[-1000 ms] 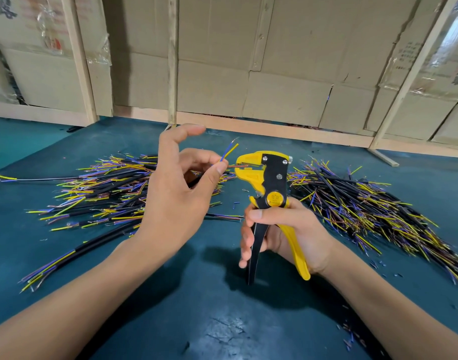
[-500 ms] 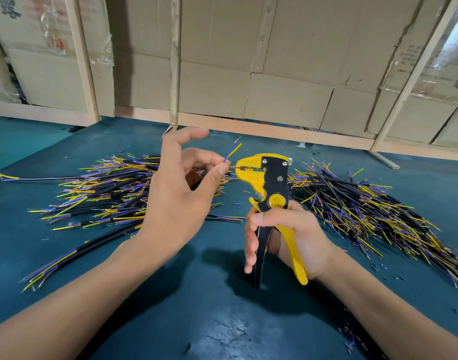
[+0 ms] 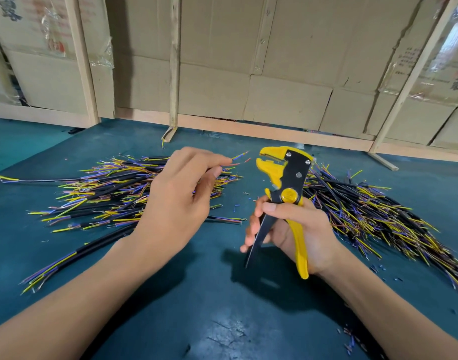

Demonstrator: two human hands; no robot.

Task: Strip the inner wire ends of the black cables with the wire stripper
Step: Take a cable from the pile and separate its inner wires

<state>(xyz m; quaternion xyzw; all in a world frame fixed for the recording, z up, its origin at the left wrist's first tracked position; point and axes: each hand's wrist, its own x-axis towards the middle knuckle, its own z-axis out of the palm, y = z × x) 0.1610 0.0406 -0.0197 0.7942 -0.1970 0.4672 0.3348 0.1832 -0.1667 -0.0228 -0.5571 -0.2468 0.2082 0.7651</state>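
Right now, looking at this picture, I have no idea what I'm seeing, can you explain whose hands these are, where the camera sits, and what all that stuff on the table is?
There is no machine here. A person works with two bare hands, and the camera sits on their head, looking forward and down, so the arms reach in from the bottom of the picture.

The right hand holds a yellow and black wire stripper by its handles, head pointing up. The left hand pinches a cable, mostly hidden by the hand; its thin coloured wire ends stick out toward the tool's head, close to it but not touching.

On the green table lie two heaps of black cables with yellow, blue and purple wire ends: one on the left, one on the right. Cardboard boxes stand behind.
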